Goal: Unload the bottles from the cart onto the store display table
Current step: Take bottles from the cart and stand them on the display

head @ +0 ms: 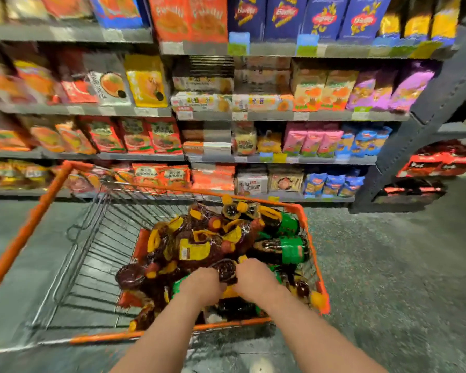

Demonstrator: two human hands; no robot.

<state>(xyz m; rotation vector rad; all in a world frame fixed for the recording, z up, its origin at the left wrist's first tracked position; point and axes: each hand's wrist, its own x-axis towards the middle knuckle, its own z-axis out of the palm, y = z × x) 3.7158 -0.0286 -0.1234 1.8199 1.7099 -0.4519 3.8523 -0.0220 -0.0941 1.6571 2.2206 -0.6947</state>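
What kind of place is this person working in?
Most likely a supermarket or grocery aisle. Tiered shelves hold rows of bright snack bags with price tags on the edges, and both hands reach into an orange wire cart piled with dark bottles.

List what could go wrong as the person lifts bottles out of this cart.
1. Both hands, left hand and right hand, seem to grip one dark bottle from a loose heap; pulling it may make neighbouring bottles slide or roll.
2. Bottles with green labels lie close to the cart rim on the right; a jolt could tip one over the edge.
3. No display table is in view, so each bottle may need carrying, with a risk of dropping it.
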